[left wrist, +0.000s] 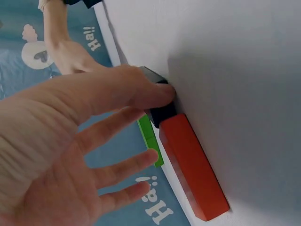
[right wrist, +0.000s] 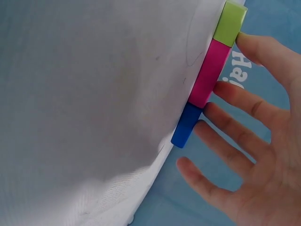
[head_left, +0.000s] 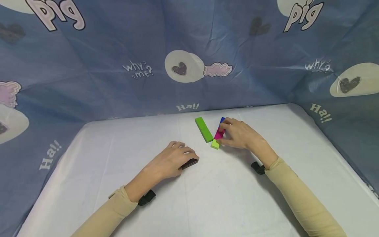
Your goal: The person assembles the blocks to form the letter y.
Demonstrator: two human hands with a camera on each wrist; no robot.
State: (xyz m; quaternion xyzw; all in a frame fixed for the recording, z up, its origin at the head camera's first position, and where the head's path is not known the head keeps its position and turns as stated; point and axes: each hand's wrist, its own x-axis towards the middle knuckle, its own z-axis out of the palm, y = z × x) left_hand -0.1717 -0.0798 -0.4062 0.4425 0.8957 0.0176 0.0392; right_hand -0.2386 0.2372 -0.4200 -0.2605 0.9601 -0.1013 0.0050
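My left hand pinches a black block between thumb and index finger, its other fingers spread away. A longer red block lies end to end with the black one in the left wrist view; in the head view the hand hides it. Further off, my right hand rests its fingertips along a straight row of blocks. The row runs from a lime block through a magenta block to a blue block. The thumb touches the lime end, and outstretched fingers touch the magenta and blue parts.
A long green bar lies left of the row, its near end right by the lime and magenta blocks. White cloth covers the table. A blue printed curtain rises behind the table and along its sides.
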